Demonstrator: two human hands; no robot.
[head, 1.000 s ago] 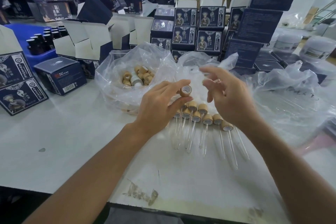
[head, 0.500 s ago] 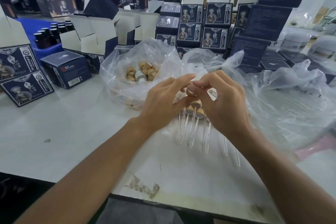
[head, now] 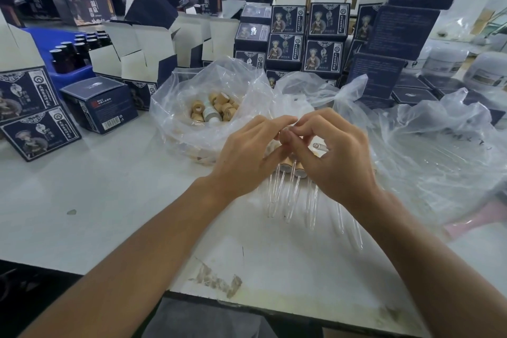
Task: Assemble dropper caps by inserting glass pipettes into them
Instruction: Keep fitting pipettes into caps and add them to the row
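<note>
I hold both hands together above the row of finished droppers (head: 290, 170). My left hand (head: 247, 156) pinches the cap, mostly hidden between the fingertips, to keep it steady. My right hand (head: 332, 151) curls around a glass pipette (head: 319, 147), I think to push it in.

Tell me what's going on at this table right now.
A person is putting dropper caps together at a white table. Both hands meet over the work: the left hand and the right hand pinch a cap between their fingertips, mostly hidden. Finished droppers lie in a row just beneath. A clear bag of loose caps sits behind, and dark printed boxes stand further back.
</note>
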